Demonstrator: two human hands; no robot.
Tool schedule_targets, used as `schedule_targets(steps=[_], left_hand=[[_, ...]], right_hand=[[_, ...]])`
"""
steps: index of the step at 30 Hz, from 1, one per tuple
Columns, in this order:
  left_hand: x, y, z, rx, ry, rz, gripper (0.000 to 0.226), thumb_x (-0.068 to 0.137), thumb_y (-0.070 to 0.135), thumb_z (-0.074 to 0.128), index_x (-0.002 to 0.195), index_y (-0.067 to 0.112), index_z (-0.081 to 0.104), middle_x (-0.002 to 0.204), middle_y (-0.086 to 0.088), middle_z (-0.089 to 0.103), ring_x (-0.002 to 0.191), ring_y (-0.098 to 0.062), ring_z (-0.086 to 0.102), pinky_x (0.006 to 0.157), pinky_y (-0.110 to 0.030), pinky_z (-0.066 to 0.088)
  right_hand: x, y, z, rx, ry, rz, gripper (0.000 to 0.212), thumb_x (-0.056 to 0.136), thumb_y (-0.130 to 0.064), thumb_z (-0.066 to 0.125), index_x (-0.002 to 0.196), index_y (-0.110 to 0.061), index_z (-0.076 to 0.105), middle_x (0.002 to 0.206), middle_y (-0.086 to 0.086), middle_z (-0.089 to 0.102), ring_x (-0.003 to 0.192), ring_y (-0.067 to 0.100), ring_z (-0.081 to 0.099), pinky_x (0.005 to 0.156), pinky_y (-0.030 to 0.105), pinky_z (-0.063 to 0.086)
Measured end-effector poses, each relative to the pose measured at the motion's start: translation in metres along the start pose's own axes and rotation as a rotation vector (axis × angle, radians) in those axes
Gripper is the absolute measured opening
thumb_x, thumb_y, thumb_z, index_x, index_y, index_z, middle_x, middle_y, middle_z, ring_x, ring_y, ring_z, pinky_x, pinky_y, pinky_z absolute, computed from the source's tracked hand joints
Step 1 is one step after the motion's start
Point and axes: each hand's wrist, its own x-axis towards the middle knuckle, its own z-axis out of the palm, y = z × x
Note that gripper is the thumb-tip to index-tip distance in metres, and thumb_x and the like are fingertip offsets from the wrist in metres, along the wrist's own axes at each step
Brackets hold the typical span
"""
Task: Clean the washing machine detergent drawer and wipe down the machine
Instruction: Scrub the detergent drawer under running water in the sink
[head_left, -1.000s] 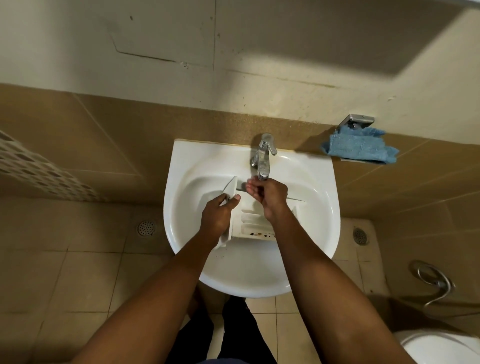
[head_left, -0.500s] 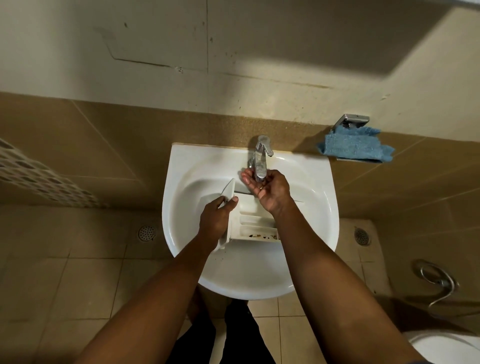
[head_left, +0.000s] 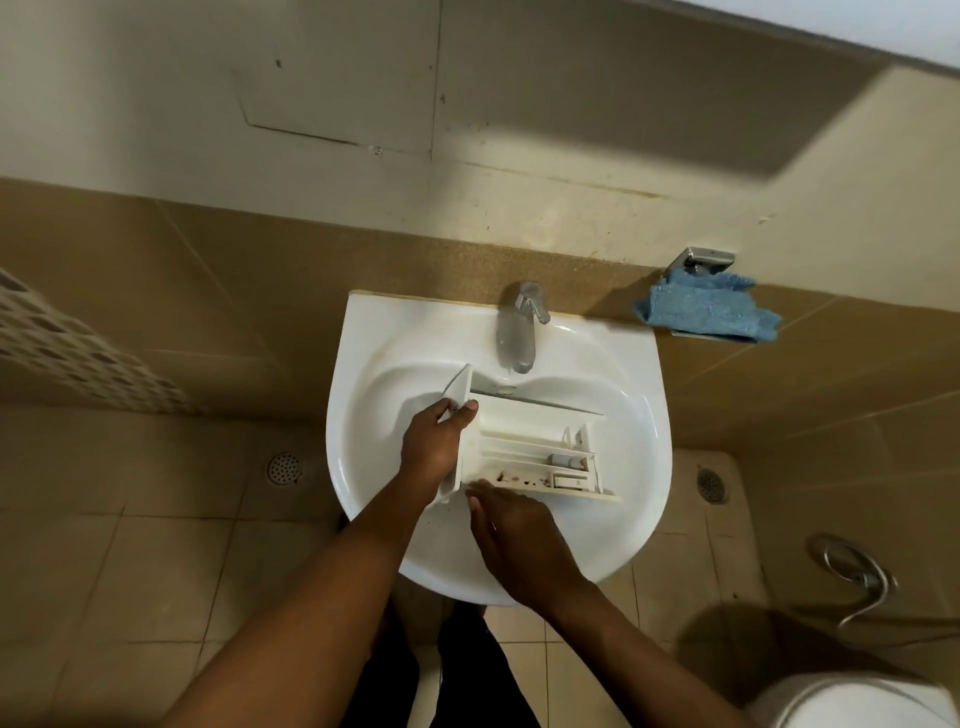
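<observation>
The white detergent drawer lies in the white sink, its compartments facing up with dark specks of grime along the near wall. My left hand grips the drawer's front panel at its left end, thumb over the top edge. My right hand is below the drawer, fingers straight, fingertips touching its near edge. A thin stream of water falls from the chrome tap just beyond the drawer's far side.
A blue cloth hangs on a chrome wall holder right of the sink. Floor drains sit either side of the basin. A hose and a white toilet are at the lower right.
My right hand has left the tap and come down to the drawer's near edge. The tap lever now points the other way. My left hand keeps its grip on the front panel.
</observation>
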Motion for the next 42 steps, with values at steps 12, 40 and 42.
schedule_targets(steps=[12, 40, 42], left_hand=[[0.003, -0.004, 0.001, 0.012, 0.014, 0.026, 0.025, 0.089, 0.056, 0.072, 0.092, 0.031, 0.071, 0.100, 0.009, 0.074, 0.101, -0.019, 0.069, 0.092, -0.035, 0.050], [0.003, -0.003, 0.002, 0.016, 0.000, 0.030, 0.056, 0.091, 0.059, 0.067, 0.126, 0.016, 0.070, 0.121, -0.007, 0.073, 0.112, -0.030, 0.067, 0.107, -0.050, 0.049], [0.002, -0.003, 0.002, 0.006, -0.006, 0.037, 0.050, 0.091, 0.058, 0.068, 0.120, 0.018, 0.072, 0.115, -0.006, 0.075, 0.107, -0.029, 0.069, 0.104, -0.048, 0.052]], right_hand=[[0.010, 0.012, -0.001, -0.132, -0.104, -0.082, 0.037, 0.107, -0.019, 0.049, 0.138, -0.003, 0.063, 0.141, 0.015, 0.062, 0.130, 0.027, 0.062, 0.118, 0.040, 0.043], [-0.002, 0.021, -0.003, -0.136, 0.013, -0.105, 0.037, 0.094, -0.016, 0.056, 0.130, -0.012, 0.066, 0.141, 0.009, 0.063, 0.148, 0.025, 0.039, 0.123, 0.037, 0.030], [0.009, 0.020, -0.002, -0.151, -0.005, -0.107, 0.038, 0.094, -0.012, 0.056, 0.130, -0.008, 0.066, 0.141, 0.013, 0.063, 0.151, 0.028, 0.036, 0.124, 0.040, 0.031]])
